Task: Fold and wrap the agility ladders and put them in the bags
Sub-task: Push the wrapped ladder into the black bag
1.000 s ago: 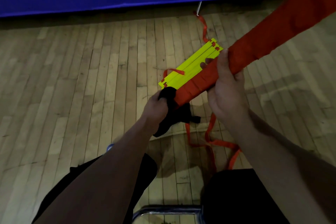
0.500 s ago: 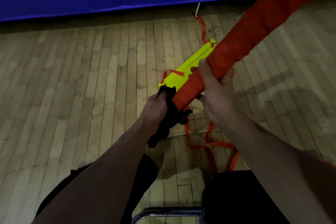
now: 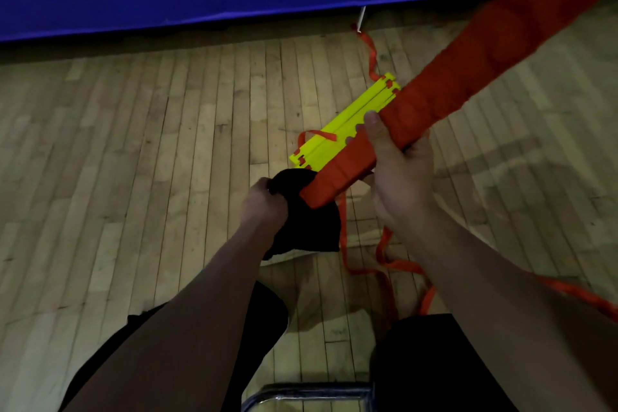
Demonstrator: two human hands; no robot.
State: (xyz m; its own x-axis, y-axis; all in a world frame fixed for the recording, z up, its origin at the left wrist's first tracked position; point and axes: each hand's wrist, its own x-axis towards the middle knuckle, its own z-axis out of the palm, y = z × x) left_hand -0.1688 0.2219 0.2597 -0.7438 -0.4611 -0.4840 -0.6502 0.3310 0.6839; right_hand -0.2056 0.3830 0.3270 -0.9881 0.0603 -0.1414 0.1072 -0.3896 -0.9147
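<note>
Bagging step: right hand is gripping the long orange wrapped ladder bundle held over the wooden floor, left hand clutching the black fabric bag at its lower end, probably needing the mouth pulled up over it next.

1. The left forearm is reaching up from about 7 o'clock toward the centre, bare and nearly straight.
2. The left hand is curling its fingers around a bunch of black bag fabric, knuckles facing up.
3. The right forearm is coming in from 4 o'clock, angling toward 11 o'clock.
4. The right hand is gripping the orange wrapped ladder bundle from below, with its thumb lying over the top, pointing to 12 o'clock.
5. Both knees are showing at 6 o'clock.
</note>
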